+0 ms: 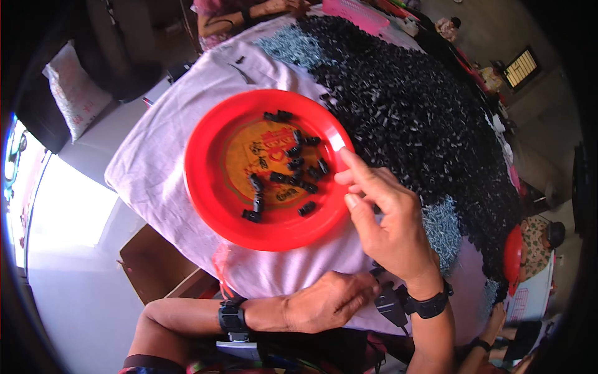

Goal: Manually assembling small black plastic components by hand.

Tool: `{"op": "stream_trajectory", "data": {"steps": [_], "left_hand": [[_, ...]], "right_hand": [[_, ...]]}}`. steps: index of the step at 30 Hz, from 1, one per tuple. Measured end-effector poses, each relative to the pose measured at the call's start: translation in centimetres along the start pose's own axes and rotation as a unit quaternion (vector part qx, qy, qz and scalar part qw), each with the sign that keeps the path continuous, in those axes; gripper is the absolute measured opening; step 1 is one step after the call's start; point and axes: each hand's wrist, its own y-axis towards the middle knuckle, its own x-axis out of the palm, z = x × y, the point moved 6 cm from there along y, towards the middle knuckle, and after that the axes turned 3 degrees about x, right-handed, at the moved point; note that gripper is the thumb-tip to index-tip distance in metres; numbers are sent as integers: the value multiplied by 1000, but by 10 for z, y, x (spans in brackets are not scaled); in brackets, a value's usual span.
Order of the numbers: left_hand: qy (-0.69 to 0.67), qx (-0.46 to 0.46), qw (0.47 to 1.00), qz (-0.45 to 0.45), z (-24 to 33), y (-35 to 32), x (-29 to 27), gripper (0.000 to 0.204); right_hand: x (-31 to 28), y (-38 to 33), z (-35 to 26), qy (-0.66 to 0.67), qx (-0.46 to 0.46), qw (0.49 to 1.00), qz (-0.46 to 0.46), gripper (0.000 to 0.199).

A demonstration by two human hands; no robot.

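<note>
Head view, looking down on a round table draped in a pale pink cloth (187, 143). Centre: red plastic plate (205, 187) with a yellow printed middle, resting flat on the cloth and carrying about a dozen and a half small black plastic parts (293, 163), scattered loosely over its middle and right half, two more near its far rim. Right hand (389, 218) reaching in from the lower right, index finger extended and touching the plate's right rim, thumb and remaining fingers loosely curled beneath it; whether a part is pinched between them cannot be told. Black wristband (428, 305) on the right wrist. Left hand (330, 300) lying at the near edge of the table, palm down, fingers curled against the cloth next to a dark object (387, 302) that is mostly hidden; grasp not discernible. Black watch (232, 318) on the left wrist. Beyond and right of the plate: large heap of black parts (411, 106) covering much of the cloth, flanked by patches of silver screws (293, 47) at the far edge and near the right wrist. Far edge: pink basket (358, 12) and another person's arm (249, 15). Lower left, beside the table: open cardboard box (156, 265) on a pale floor.
</note>
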Motion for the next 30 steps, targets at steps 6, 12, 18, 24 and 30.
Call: {"op": "stream_trajectory", "data": {"steps": [6, 12, 18, 24, 30], "left_hand": [[113, -25, 993, -2, 20, -5, -12, 33], [259, -102, 960, -14, 12, -7, -16, 24], [311, -51, 949, -1, 7, -2, -11, 21], [340, -43, 939, 9, 13, 4, -9, 18], [327, -39, 944, 28, 12, 4, -12, 15]], "right_hand": [[-58, -88, 35, -41, 249, 967, 34, 12], [-81, -172, 68, -124, 345, 928, 62, 11], [-82, -195, 67, -161, 372, 914, 20, 18], [-80, -187, 56, -195, 269, 940, 73, 18], [-66, -186, 60, -199, 247, 947, 43, 18]]}}
